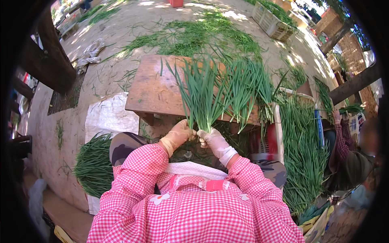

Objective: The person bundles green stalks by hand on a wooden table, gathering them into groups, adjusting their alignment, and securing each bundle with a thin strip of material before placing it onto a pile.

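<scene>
A bunch of flat-leaved green chives (202, 93) fans out in front of me, its leaf tips over the wooden table (150, 87). My right hand (217, 145), in a thin pale glove, is closed round the white stem ends. My left hand (177, 136), in a yellowish glove, is closed on stems at the left side of the same bunch. Both hands are close together, just off the table's near edge. To the right of the held bunch, more chives (247, 89) lie on the table with their stems toward me.
Long chives (302, 150) fill a pile on my right, and another pile (94, 160) lies on a white sheet (113, 115) at my left. Loose leaves (194, 36) litter the ground beyond the table. A crate (272, 22) stands far right; a co-worker (350, 154) sits at right.
</scene>
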The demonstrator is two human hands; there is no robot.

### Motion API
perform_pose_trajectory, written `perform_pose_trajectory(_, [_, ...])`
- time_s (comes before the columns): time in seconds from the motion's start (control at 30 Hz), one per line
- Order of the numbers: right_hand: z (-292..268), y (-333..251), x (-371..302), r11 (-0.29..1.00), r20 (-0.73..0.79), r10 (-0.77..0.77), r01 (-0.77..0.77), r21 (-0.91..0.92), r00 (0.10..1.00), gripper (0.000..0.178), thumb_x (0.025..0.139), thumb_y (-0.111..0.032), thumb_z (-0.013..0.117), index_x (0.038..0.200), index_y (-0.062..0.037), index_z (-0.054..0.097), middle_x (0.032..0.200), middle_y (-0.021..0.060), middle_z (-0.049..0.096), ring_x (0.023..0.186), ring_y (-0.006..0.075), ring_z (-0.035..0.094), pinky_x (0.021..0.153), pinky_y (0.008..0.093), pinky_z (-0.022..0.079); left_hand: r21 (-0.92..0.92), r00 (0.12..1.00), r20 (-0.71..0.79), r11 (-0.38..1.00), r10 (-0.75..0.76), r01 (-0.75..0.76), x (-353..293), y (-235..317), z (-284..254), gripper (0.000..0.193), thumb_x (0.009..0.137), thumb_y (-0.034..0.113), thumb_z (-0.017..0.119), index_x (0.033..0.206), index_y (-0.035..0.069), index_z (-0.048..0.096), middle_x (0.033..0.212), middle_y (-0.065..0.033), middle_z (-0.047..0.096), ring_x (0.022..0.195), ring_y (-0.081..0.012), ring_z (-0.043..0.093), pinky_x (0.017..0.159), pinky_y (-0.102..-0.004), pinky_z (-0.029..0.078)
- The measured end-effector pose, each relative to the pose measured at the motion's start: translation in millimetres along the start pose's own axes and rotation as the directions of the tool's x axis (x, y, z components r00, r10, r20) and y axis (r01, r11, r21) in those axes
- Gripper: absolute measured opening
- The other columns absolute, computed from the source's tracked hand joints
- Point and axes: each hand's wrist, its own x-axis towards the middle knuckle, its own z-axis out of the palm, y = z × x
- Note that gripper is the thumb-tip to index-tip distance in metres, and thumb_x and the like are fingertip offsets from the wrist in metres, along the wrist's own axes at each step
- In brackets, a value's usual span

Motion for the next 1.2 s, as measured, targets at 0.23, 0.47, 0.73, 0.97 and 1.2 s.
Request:
perform_pose_trajectory(0.23, [27.9, -1.6, -14.0, 0.375, -0.034, -0.228, 0.056, -0.926, 0.973, 0.046, 0.083, -0.037, 0.055, 0.109, 0.0001, 0.051, 0.083, 0.0238, 0.062, 0.082, 0.0423, 0.059, 0.071, 0.0471, 0.048, -0.195, 0.994, -0.051, 0.975, 0.097, -0.106, -9.1, 10.0, 18.8, 0.031, 0.078, 0.011, 0.064, 0.106, 0.005, 0.053, 0.092, -0.0019, 0.057, 0.081, -0.0125, 0.055, 0.073, -0.026, 0.045])
perform_pose_trajectory(0.47, [14.7, -42.1, -51.1, 0.69, 0.501, 0.194, 0.246, -0.681, 0.844, 0.061, 0.08, -0.043, 0.063, 0.118, 0.001, 0.047, 0.094, 0.0139, 0.062, 0.084, 0.024, 0.06, 0.077, 0.0341, 0.045, -0.501, 0.984, -0.167, 0.865, -0.069, -0.024, -6.0, 3.1, 2.0, 0.014, 0.078, 0.005, 0.061, 0.091, 0.003, 0.054, 0.072, -0.0055, 0.058, 0.062, -0.0168, 0.058, 0.06, -0.0306, 0.05])
perform_pose_trajectory(0.73, [-19.2, 29.0, 14.8, 0.507, 0.074, -0.604, 0.454, -0.733, 0.794, 0.06, 0.074, -0.031, 0.071, 0.119, 0.002, 0.046, 0.106, 0.0187, 0.057, 0.097, 0.0249, 0.056, 0.086, 0.0318, 0.043, -0.67, 0.992, 0.024, 0.735, -0.124, 0.108, -6.7, 16.3, -2.4, 0.029, 0.08, 0.008, 0.06, 0.107, 0.003, 0.052, 0.07, -0.0042, 0.057, 0.062, -0.014, 0.059, 0.062, -0.0308, 0.052])
perform_pose_trajectory(0.97, [-11.9, 61.4, 57.6, 0.942, 0.115, -0.237, 0.257, -0.217, 0.965, 0.031, 0.082, -0.027, 0.059, 0.102, -0.0037, 0.055, 0.083, 0.0067, 0.06, 0.072, 0.0152, 0.058, 0.06, 0.0289, 0.048, -0.601, 0.965, 0.26, 0.781, -0.008, 0.169, -13.0, 5.2, 9.6, 0.017, 0.079, 0.008, 0.06, 0.094, 0.003, 0.054, 0.073, -0.0051, 0.057, 0.06, -0.0146, 0.055, 0.058, -0.0288, 0.048])
perform_pose_trajectory(1.2, [-83.5, 122.1, 49.5, 0.284, 0.056, 0.497, -0.101, -0.953, 0.866, 0.044, 0.089, -0.039, 0.044, 0.097, 0.0007, 0.059, 0.069, 0.0103, 0.063, 0.059, 0.0253, 0.061, 0.053, 0.0344, 0.047, -0.64, 0.971, 0.191, 0.768, 0.142, 0.014, -13.0, 25.6, 8.3, 0.018, 0.078, 0.008, 0.062, 0.093, 0.004, 0.052, 0.075, -0.004, 0.056, 0.061, -0.0141, 0.055, 0.059, -0.0283, 0.048])
